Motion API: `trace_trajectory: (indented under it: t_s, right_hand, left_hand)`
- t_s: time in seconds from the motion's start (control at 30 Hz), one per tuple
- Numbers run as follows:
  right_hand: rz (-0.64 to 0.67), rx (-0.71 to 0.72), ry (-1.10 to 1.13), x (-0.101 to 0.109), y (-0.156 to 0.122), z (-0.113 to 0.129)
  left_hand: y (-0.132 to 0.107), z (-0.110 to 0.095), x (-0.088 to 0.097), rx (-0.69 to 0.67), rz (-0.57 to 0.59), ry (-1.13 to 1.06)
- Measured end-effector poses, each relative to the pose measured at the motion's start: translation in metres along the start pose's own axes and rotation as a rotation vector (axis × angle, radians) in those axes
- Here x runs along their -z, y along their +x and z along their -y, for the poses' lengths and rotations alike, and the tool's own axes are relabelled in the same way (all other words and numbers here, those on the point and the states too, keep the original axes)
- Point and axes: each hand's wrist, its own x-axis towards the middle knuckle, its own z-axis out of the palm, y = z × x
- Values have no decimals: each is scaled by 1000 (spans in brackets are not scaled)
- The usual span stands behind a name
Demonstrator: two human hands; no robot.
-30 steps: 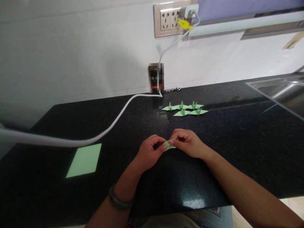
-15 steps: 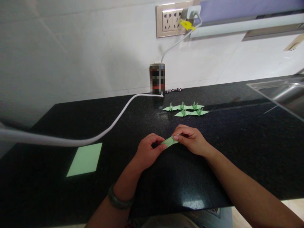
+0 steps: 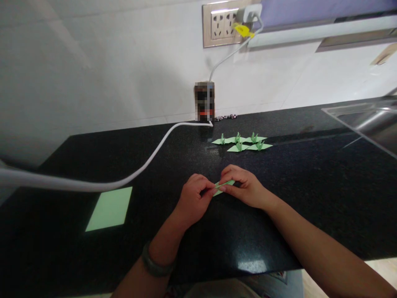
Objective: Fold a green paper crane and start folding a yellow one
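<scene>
Between my two hands is a small piece of folded green paper [image 3: 219, 191], its lower edge and a strip along its top showing between the fingers. My left hand [image 3: 195, 196] pinches its left end between thumb and forefinger. On the other side my right hand [image 3: 245, 188] grips it, thumb in front and fingers behind. Fingers cover much of the folds. Beyond the hands, several folded green paper cranes [image 3: 238, 146] stand in two rows with their wings spread. A flat sheet of green paper [image 3: 110, 209] lies to the left.
A thick white cable [image 3: 145, 165] crosses the black countertop [image 3: 149, 256] on the left. A blurred-out upright object [image 3: 204, 101] leans on the wall, beside a beaded string [image 3: 228, 118]. At the right is a metal sink [image 3: 372, 124]. A charger [image 3: 252, 13] sits in the wall socket.
My right hand has shifted slightly left along the folded paper, closer to my left hand. The paper now shows as a narrower, differently angled shape. The cranes and flat sheet stay put.
</scene>
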Motion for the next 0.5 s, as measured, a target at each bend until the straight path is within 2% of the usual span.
trace_trajectory:
  t_s: [0.27, 0.5]
  right_hand:
    - [-22, 21, -71, -1, 0, -1]
    - [-150, 20, -61, 4, 1, -7]
  left_hand:
    - [0, 2, 0, 19, 22, 28]
    - [0, 5, 2, 46, -106, 96]
